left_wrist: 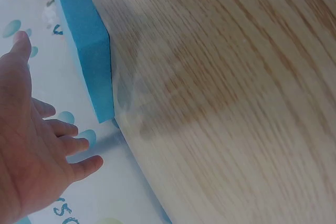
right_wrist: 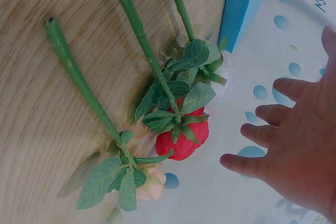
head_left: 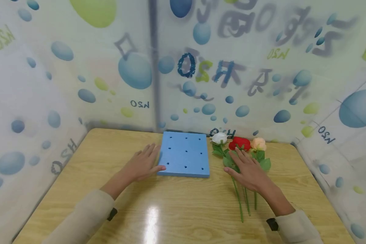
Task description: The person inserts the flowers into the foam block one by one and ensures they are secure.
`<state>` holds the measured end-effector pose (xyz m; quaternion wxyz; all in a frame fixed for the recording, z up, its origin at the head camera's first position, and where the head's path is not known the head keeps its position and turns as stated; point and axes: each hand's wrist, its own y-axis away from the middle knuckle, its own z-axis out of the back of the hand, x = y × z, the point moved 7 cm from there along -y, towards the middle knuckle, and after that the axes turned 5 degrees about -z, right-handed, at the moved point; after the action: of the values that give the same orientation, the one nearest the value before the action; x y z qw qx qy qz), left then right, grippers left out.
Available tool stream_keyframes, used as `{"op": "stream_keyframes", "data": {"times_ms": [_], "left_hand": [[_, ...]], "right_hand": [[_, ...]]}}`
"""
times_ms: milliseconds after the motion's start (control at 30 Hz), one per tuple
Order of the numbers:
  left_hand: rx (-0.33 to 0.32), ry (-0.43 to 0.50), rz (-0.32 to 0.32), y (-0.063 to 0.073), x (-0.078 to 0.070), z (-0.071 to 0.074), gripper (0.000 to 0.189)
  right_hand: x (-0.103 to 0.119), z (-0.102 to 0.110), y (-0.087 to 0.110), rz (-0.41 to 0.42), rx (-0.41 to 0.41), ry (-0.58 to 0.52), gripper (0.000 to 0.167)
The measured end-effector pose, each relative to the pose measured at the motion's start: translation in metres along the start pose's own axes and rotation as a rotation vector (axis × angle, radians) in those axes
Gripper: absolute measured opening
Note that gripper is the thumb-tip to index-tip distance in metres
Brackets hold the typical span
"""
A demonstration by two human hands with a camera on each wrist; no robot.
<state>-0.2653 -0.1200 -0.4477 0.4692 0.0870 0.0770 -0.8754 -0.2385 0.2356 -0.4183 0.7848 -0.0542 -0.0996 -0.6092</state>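
A blue board point(head_left: 184, 157) with several small holes lies flat on the table. My left hand point(head_left: 143, 162) is at its left side with fingers spread, the thumb overlapping the board's front left corner in the head view. To the right of the board lie three artificial roses: a white rose point(head_left: 219, 138), a red rose point(head_left: 239, 143) and a peach rose point(head_left: 258, 144), their green stems pointing toward me. Over the leaves and stems, my right hand point(head_left: 248, 171) is spread with straight fingers. In the right wrist view the red rose point(right_wrist: 184, 137) shows below that hand's fingers, and nothing is gripped.
The wooden table point(head_left: 183, 210) meets a patterned wall covering point(head_left: 183, 98) along its back edge, close behind the board and the flower heads. Similar coverings stand along the left and right sides. A bright reflection shows on the front of the table.
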Motion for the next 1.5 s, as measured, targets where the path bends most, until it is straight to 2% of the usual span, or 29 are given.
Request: {"op": "stream_keyframes", "data": {"times_ms": [800, 933, 1033, 1200, 1367, 1500], "left_hand": [[0.003, -0.026, -0.007, -0.002, 0.000, 0.006, 0.087], [-0.014, -0.010, -0.021, -0.006, 0.000, 0.010, 0.084], [-0.040, -0.034, -0.037, -0.009, 0.002, 0.012, 0.083], [-0.067, -0.052, -0.024, -0.013, 0.007, 0.014, 0.082], [-0.092, -0.029, -0.014, -0.018, 0.008, 0.016, 0.080], [-0.109, 0.027, 0.012, -0.024, 0.010, 0.016, 0.075]], "right_hand": [[0.001, 0.005, -0.003, -0.006, 0.008, -0.023, 0.075], [-0.005, 0.011, -0.007, -0.032, 0.017, -0.047, 0.076], [-0.009, 0.017, -0.010, -0.056, 0.026, -0.071, 0.078], [-0.022, 0.025, -0.013, -0.129, 0.045, -0.099, 0.083], [-0.037, 0.032, -0.016, -0.192, 0.072, -0.105, 0.086], [-0.048, 0.034, -0.018, -0.242, 0.099, -0.135, 0.088]]}}
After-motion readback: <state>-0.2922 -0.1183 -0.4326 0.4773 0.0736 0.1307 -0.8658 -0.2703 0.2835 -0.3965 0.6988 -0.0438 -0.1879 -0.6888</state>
